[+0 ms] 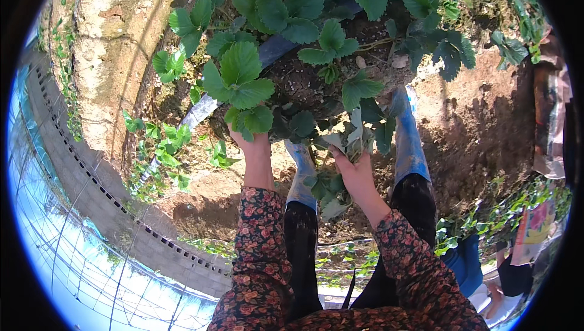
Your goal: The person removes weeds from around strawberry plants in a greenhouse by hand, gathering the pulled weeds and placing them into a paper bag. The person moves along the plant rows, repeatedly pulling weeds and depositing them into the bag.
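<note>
Green strawberry plants (240, 72) with toothed leaves grow along a soil bed in front of me. My left hand (250, 147) reaches in under the leaves at the bed's near edge, and the foliage covers its fingers. Further right, my right hand (354, 176) has thumb and fingers closed on a bunch of strawberry leaves (354, 138), whose pale undersides show. Beneath that wrist hangs another cluster of drooping leaves (328, 191). Both my arms wear dark floral sleeves.
My blue boots (411, 148) stand on brown soil (480, 118) close to the bed. A pale plastic strip (201, 111) crosses the plants at left. Beyond lies a grey block wall (121, 191). At lower right is another person (465, 264), partly visible.
</note>
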Action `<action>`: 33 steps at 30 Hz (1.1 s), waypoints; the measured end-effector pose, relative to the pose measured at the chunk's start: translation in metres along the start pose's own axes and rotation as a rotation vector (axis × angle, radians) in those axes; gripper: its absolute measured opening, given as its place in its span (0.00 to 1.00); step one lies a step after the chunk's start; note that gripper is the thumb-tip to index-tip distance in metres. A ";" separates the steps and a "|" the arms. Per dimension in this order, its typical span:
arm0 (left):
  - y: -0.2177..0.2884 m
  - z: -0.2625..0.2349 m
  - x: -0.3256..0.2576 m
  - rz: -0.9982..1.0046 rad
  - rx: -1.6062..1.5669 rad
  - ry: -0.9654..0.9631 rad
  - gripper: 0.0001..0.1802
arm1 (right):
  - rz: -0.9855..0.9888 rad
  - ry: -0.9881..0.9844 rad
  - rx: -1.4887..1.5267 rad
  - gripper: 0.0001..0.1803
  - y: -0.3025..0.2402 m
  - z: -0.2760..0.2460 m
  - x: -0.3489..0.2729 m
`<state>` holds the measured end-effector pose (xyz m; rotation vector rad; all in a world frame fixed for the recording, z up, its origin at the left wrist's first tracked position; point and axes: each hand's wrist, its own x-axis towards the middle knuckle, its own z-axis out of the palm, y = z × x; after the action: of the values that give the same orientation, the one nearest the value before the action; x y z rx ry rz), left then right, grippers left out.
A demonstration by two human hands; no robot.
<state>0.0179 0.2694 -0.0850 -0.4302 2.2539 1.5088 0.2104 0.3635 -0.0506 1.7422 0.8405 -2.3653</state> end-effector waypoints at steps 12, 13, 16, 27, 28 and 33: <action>0.040 -0.019 0.024 -0.529 -0.122 -0.122 0.08 | -0.011 0.025 0.112 0.08 -0.014 -0.008 0.002; 0.035 -0.034 0.033 -0.585 0.012 -0.296 0.10 | -0.015 0.035 0.105 0.08 -0.012 -0.007 0.002; 0.021 -0.057 0.053 -0.576 0.233 -0.396 0.15 | -0.018 0.050 0.081 0.09 -0.008 -0.004 0.001; 0.038 -0.053 0.054 -0.045 0.444 -0.626 0.09 | -0.093 -0.009 -0.046 0.12 0.002 0.010 -0.001; 0.023 -0.059 0.054 -0.207 0.250 -0.552 0.08 | -0.102 -0.013 -0.067 0.13 0.002 0.011 -0.002; 0.018 -0.063 0.036 -0.261 0.474 -0.364 0.11 | -0.068 0.020 -0.088 0.15 -0.006 0.021 -0.006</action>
<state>-0.0317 0.2168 -0.0663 -0.2659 2.0742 0.8095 0.1924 0.3574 -0.0386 1.7327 1.0060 -2.3176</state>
